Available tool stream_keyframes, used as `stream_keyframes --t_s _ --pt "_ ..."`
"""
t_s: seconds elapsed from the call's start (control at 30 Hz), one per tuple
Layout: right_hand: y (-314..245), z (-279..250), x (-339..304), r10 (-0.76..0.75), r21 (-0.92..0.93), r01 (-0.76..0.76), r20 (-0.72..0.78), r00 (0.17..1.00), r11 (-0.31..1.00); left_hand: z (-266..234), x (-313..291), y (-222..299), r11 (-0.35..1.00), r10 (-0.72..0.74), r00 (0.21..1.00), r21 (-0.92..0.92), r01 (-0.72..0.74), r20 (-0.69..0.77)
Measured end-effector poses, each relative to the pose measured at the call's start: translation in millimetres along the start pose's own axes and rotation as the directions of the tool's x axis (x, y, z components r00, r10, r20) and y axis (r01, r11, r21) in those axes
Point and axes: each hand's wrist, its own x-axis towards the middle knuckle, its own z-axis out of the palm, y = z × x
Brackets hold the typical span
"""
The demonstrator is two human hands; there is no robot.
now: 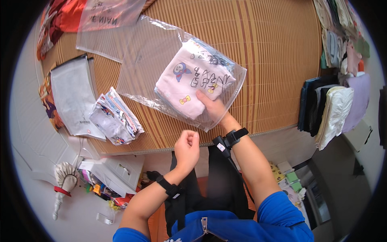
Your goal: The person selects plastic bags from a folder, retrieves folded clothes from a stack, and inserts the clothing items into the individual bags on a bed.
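A clear plastic bag (pixel 139 52) with dark handwriting lies slanted across the bamboo mat, a stack of folded pale pink clothes (pixel 173 82) inside it. The pink cloth has a small blue cartoon figure and yellow bows. My right hand (pixel 210 108) grips the near right edge of the stack, thumb on top and fingers hidden beneath; bag film shows around the wrist. Just below the bag's near edge, my left hand (pixel 188 145) is curled closed, apart from the bag, with nothing visible in it.
On the left sit a small folded stack of printed white clothes (pixel 115 117) and a frosted bag (pixel 74 97). Another clear bag (pixel 105 38) and red-orange fabric (pixel 70 18) lie at the far left. Folded clothes (pixel 336 109) line the right edge. A white cabinet (pixel 117 171) stands below the mat.
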Motion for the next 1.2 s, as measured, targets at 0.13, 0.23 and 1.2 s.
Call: stream_keyframes --t_s 0.13,0.23,1.2 --pt "0 -2 -4 -0.158 -0.193 0.185 0.148 0.976 0.963 -5 70 94 0.598 0.746 0.628 0.191 -0.778 0.224" --pt "1 4 -5 -0.218 -0.202 0.221 0.036 0.975 0.954 32 137 157 0.161 0.854 0.295 0.322 -0.933 0.428" --pt "-51 22 51 0.052 -0.322 0.020 0.212 0.976 0.947 -32 100 76 0.648 0.761 0.546 0.389 -0.655 -0.349"
